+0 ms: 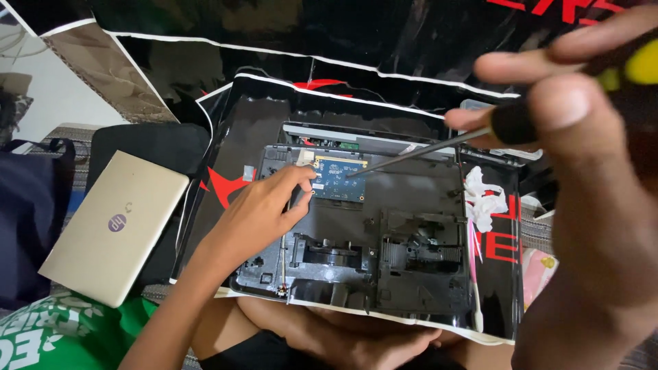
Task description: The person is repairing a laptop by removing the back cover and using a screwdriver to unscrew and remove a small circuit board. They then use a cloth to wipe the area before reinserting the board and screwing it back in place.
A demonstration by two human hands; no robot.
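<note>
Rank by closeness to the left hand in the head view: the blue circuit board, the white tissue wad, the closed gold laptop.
From the left hand:
1. Blue circuit board, at its fingertips, just right.
2. Closed gold laptop, off to the left.
3. White tissue wad, far right of the black chassis.

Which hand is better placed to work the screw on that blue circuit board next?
Right hand: it holds the screwdriver, tip already on the blue circuit board. Left hand only steadies the board's edge.

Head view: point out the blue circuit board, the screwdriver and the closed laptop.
blue circuit board (340,185), head view, middle of its face.
screwdriver (418,151), head view, on the metal shaft.
closed laptop (113,226), head view, centre of lid.
</note>
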